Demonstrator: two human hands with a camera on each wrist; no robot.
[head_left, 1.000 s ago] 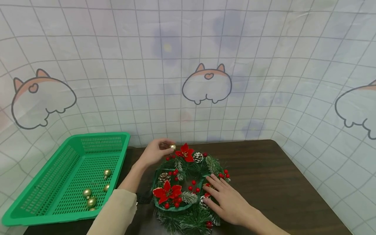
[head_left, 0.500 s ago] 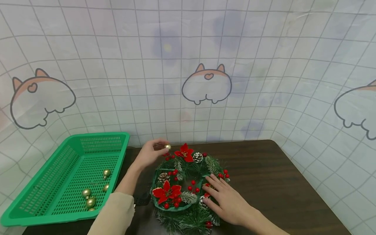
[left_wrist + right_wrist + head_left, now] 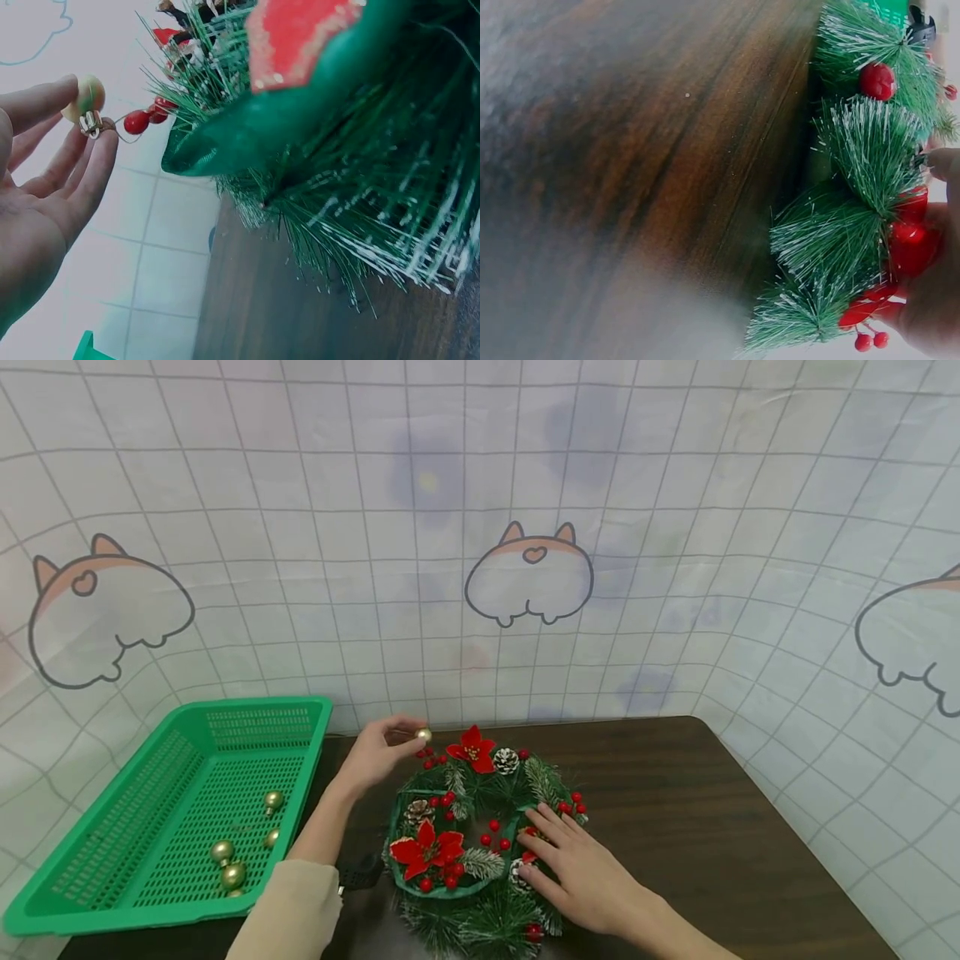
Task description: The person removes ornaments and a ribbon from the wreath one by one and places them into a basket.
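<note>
My left hand (image 3: 381,750) pinches a small gold Christmas ball (image 3: 423,736) between thumb and fingers, above the back left of a green wreath (image 3: 498,914). In the left wrist view, the ball's metal cap (image 3: 91,124) faces the fingers, and a thin loop runs toward red berries (image 3: 137,121). Spread over the wreath's right side, my right hand (image 3: 581,872) rests with fairly straight fingers, partly covering a red flower. Red poinsettias (image 3: 472,749), pine cones (image 3: 506,762) and frosted sprigs decorate the wreath.
To the left stands a green plastic basket (image 3: 318,727) holding several gold balls (image 3: 232,876). A black object (image 3: 362,871) lies left of the wreath, partly hidden. The dark wooden table (image 3: 697,810) meets a grid-patterned curtain (image 3: 645,568) at its back edge.
My left hand has drawn the gold ball a little to the left, away from the top poinsettia; berries near it shifted slightly left too. The right hand stays in place.
</note>
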